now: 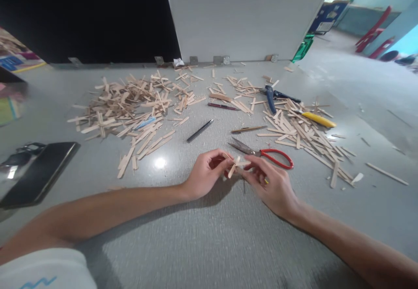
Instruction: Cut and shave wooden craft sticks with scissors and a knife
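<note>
Your left hand (209, 171) pinched the crossed sticks (235, 166), one slanted from that grip toward you; your right hand (274, 184) adjoined their right end, its grip indeterminable.

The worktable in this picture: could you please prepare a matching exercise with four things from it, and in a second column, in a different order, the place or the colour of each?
Column 1
1. Scissors
2. Pliers
3. Crossed wooden sticks
4. Black pen

Column 2
A. Held in the fingers of the left hand
B. Dark blue handles
C. On the grey tabletop, to the left of the red-handled tool
D. Red handles

Right pairs: 1-D, 2-B, 3-A, 4-C
</note>
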Demonstrator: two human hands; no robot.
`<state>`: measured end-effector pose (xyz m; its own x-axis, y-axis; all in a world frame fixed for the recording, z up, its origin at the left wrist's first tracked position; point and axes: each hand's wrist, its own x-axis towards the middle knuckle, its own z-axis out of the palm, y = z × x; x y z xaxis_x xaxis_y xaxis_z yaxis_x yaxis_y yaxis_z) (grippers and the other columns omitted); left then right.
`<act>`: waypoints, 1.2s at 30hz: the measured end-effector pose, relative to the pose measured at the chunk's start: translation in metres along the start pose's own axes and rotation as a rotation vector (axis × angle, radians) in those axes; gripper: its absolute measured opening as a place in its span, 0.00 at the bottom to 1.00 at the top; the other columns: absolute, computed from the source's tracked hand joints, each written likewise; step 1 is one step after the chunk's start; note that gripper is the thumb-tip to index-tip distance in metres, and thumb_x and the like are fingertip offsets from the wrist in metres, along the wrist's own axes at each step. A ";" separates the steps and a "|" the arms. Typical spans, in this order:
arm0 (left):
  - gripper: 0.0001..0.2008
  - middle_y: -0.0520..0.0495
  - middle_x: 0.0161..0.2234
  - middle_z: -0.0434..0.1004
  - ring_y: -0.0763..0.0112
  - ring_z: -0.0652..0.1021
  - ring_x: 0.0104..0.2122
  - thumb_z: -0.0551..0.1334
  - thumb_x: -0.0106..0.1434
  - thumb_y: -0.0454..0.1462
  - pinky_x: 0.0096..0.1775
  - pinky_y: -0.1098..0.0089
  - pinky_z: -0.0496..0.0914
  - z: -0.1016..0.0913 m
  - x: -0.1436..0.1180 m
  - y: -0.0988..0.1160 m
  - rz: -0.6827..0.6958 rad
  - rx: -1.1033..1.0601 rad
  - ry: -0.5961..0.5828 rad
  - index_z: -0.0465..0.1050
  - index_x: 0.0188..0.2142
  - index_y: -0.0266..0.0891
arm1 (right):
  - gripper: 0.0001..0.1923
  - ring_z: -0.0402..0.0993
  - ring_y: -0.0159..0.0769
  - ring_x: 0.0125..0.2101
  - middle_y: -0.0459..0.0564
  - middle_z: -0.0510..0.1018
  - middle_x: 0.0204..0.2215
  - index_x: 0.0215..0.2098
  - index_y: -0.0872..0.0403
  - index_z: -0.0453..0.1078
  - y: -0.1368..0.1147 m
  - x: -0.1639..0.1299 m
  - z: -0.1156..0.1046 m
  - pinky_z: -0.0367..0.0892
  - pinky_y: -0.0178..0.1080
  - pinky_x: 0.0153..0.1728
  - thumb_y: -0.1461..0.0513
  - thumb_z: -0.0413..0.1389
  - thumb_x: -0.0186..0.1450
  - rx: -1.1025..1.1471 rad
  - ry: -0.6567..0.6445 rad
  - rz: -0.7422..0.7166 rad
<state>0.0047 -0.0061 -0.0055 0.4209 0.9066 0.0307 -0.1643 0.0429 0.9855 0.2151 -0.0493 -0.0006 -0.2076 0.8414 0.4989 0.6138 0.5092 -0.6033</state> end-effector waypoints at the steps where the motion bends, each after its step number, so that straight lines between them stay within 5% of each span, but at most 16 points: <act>1: 0.23 0.48 0.28 0.82 0.72 0.79 0.27 0.73 0.66 0.56 0.32 0.72 0.75 0.000 0.000 0.000 -0.001 -0.011 0.004 0.77 0.36 0.37 | 0.16 0.73 0.29 0.20 0.47 0.86 0.32 0.60 0.51 0.72 0.001 -0.001 0.001 0.71 0.32 0.23 0.58 0.59 0.76 0.005 -0.005 0.026; 5: 0.24 0.46 0.30 0.85 0.72 0.80 0.26 0.74 0.65 0.56 0.30 0.73 0.75 0.001 0.000 0.002 -0.025 -0.037 0.002 0.75 0.38 0.38 | 0.18 0.73 0.29 0.19 0.45 0.85 0.28 0.61 0.53 0.71 0.002 -0.001 0.000 0.68 0.31 0.22 0.58 0.59 0.75 0.046 -0.069 0.080; 8: 0.26 0.46 0.29 0.85 0.68 0.83 0.28 0.74 0.64 0.58 0.29 0.73 0.76 0.001 0.000 0.002 -0.039 -0.029 0.013 0.72 0.38 0.39 | 0.11 0.73 0.30 0.19 0.44 0.82 0.23 0.48 0.54 0.77 0.002 0.001 -0.002 0.66 0.31 0.23 0.59 0.54 0.77 0.031 -0.084 0.045; 12: 0.28 0.48 0.28 0.84 0.65 0.86 0.29 0.74 0.62 0.60 0.29 0.72 0.77 0.001 0.002 0.000 -0.028 -0.031 0.035 0.68 0.38 0.41 | 0.21 0.69 0.28 0.17 0.44 0.77 0.19 0.34 0.53 0.77 -0.001 0.005 -0.004 0.63 0.31 0.22 0.58 0.47 0.80 0.028 -0.094 0.019; 17: 0.29 0.45 0.30 0.86 0.63 0.87 0.30 0.72 0.63 0.61 0.28 0.72 0.78 0.000 0.003 -0.003 -0.014 -0.011 0.021 0.67 0.39 0.41 | 0.13 0.66 0.28 0.16 0.42 0.76 0.18 0.34 0.53 0.77 -0.001 0.006 0.000 0.60 0.31 0.21 0.59 0.56 0.75 0.020 -0.113 -0.016; 24: 0.25 0.46 0.29 0.85 0.68 0.84 0.26 0.72 0.65 0.58 0.25 0.73 0.76 0.000 0.005 -0.007 0.004 -0.010 0.030 0.69 0.38 0.40 | 0.11 0.73 0.30 0.18 0.44 0.78 0.19 0.34 0.51 0.73 0.004 0.008 0.001 0.67 0.31 0.23 0.60 0.54 0.74 0.067 -0.034 0.075; 30: 0.23 0.44 0.36 0.87 0.66 0.86 0.36 0.74 0.63 0.55 0.37 0.69 0.81 0.001 0.007 -0.008 0.029 -0.008 0.036 0.78 0.40 0.38 | 0.10 0.75 0.32 0.16 0.43 0.78 0.19 0.34 0.49 0.70 0.005 0.011 0.004 0.69 0.32 0.21 0.59 0.55 0.74 0.069 0.054 0.088; 36: 0.19 0.42 0.39 0.88 0.60 0.88 0.40 0.73 0.64 0.51 0.36 0.68 0.81 0.002 0.008 -0.007 0.027 -0.045 0.003 0.77 0.42 0.39 | 0.11 0.76 0.32 0.17 0.44 0.81 0.20 0.35 0.49 0.71 0.008 0.014 0.008 0.71 0.32 0.23 0.58 0.54 0.76 -0.001 0.081 0.028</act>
<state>0.0107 0.0001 -0.0116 0.4130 0.9089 0.0571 -0.2155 0.0366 0.9758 0.2112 -0.0318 -0.0040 -0.1282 0.8380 0.5304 0.6192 0.4854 -0.6172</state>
